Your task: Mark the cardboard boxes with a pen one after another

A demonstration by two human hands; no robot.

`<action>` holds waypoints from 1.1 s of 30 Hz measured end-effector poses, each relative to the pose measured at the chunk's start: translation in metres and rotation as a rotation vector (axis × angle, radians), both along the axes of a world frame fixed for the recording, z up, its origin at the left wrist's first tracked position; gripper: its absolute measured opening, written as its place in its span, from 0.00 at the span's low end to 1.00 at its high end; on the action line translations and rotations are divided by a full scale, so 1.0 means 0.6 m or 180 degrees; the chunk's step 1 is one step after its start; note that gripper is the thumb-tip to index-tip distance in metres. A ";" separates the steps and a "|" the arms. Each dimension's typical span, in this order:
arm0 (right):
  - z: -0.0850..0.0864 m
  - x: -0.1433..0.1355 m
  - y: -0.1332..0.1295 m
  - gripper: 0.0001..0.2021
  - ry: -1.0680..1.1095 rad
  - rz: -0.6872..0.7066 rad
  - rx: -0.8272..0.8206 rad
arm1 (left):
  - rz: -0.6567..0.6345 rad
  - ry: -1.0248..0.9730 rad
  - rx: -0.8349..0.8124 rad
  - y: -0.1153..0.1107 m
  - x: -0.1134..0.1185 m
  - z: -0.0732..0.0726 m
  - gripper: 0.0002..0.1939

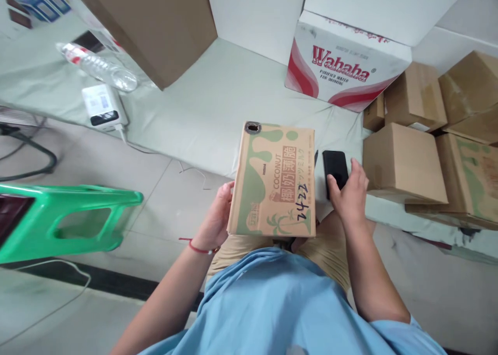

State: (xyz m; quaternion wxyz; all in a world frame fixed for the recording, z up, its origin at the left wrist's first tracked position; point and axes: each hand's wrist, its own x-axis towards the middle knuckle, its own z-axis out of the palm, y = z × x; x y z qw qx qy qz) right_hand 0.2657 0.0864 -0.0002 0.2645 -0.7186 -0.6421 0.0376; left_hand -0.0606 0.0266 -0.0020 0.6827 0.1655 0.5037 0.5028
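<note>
While the left hand [218, 212] lies along a stiff-looking, green-printed brown cardboard box [268, 181], grip hidden, the right hand [350, 192] spreads across a flat black phone [335, 163]; both things are by the near edge of the pale-green cloth-covered desk [187, 116]. Probably light, the box suits opposite-side holding.

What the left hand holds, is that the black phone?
No, the left hand holds the coconut box; the right hand is at the black phone.
</note>
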 end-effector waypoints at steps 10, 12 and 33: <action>-0.005 0.021 0.011 0.42 -0.0871 -0.0443 -0.1360 | -0.0660 -0.0123 0.0414 -0.005 0.005 0.050 0.53; -0.005 0.025 0.021 0.42 -0.0918 -0.0512 -0.1332 | -0.0622 -0.0055 0.0480 -0.004 0.012 0.053 0.49; 0.050 -0.063 0.103 0.27 -0.0657 0.0167 -0.1968 | -0.0881 0.0030 0.0589 -0.034 0.033 0.045 0.49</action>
